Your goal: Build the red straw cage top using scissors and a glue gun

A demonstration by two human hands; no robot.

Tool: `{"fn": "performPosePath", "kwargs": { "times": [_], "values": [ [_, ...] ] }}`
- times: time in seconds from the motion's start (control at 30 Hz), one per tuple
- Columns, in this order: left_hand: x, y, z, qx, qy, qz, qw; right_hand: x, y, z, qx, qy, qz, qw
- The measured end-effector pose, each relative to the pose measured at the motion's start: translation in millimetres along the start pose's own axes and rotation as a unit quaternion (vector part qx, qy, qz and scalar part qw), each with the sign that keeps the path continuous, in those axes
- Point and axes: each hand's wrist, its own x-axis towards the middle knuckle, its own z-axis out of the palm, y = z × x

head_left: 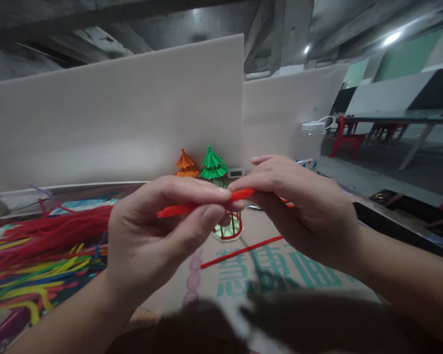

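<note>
Both hands meet at the middle of the view, raised over a cardboard surface [251,295] with teal printed characters. Fingers and thumb of my left hand [158,226] are closed on a bright red-orange strip [175,211], which looks like pipe cleaner. The fingertips of my right hand [302,206] pinch the same strip near its right end. Behind the hands stands a small round cage-like piece [227,233] with a red ring and dark bars, partly hidden. A single red stem [239,251] lies on the cardboard below them.
Red, yellow, green and blue pipe cleaners [59,226] are heaped at the left. An orange tree-like piece [185,162] and a green one [212,164] stand behind. A clear bottle [312,142] is at the back right, before a white partition [133,113].
</note>
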Motion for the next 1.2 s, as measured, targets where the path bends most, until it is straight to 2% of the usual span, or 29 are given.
{"fn": "performPosePath", "kwargs": {
  "times": [0.07, 0.17, 0.27, 0.37, 0.43, 0.67, 0.8, 0.9, 1.0, 1.1, 1.2],
  "values": [
    [-2, -1, -0.5, 0.009, -0.007, 0.007, 1.000, 0, 0, -4, -0.016, 0.026, -0.014, 0.999],
    [-5, -8, -2.8, 0.020, 0.016, -0.002, 1.000, -2, 0, -12, -0.057, 0.064, -0.029, 0.996],
    [-6, -20, -4.9, 0.023, 0.009, -0.042, 0.999, -7, 5, -10, -0.073, 0.004, -0.020, 0.997],
    [-7, -34, -6.3, 0.028, -0.046, -0.080, 0.995, -15, 13, 3, -0.065, -0.081, -0.016, 0.994],
    [-8, -44, -6.7, 0.030, -0.082, -0.099, 0.991, -20, 18, 14, -0.054, -0.116, 0.006, 0.992],
    [-19, -80, -2.4, 0.063, -0.141, -0.155, 0.976, -40, 34, 52, 0.016, -0.148, 0.086, 0.985],
    [-18, -87, -4.0, 0.117, -0.177, -0.156, 0.965, -47, 42, 63, 0.048, -0.157, 0.110, 0.980],
    [-8, -87, -13.3, 0.210, -0.184, -0.146, 0.949, -48, 43, 62, 0.005, -0.150, 0.098, 0.984],
    [1, -89, -22.4, 0.313, -0.213, -0.153, 0.913, -49, 43, 58, -0.054, -0.154, 0.060, 0.985],
    [-1, -95, -21.8, 0.323, -0.289, -0.202, 0.878, -53, 47, 59, -0.086, -0.171, 0.014, 0.981],
    [-14, -107, -11.2, 0.304, -0.319, -0.227, 0.869, -59, 53, 65, -0.086, -0.145, -0.019, 0.986]
  ]
}}
